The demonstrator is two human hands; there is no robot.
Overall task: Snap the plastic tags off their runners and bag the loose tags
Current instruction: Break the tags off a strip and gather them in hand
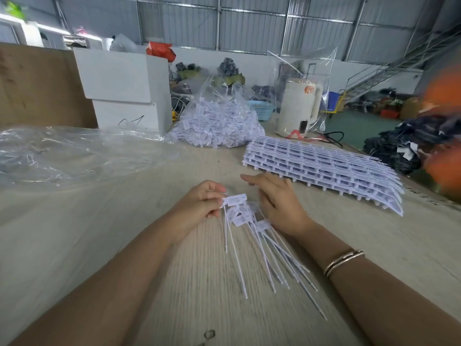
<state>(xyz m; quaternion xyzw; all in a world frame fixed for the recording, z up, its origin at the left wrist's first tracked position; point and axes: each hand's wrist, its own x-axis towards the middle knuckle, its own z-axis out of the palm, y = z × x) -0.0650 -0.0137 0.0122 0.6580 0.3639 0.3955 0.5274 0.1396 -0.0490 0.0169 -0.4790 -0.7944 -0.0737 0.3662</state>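
Head view: left hand (199, 203) pinches the head of one loose tag (234, 199) atop the tag bundle (252, 236); right hand (277, 203) rests loosely on the bundle, fingers relaxed. Bundle lies nearer than the runner stack (324, 168). Tails fan toward the person, heads away. Risk: loose tails splay, scattering tags across the table (99, 233).

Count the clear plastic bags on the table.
3: full bag at centre back, flat bag at left, upright bag around the kettle. More could be hidden.
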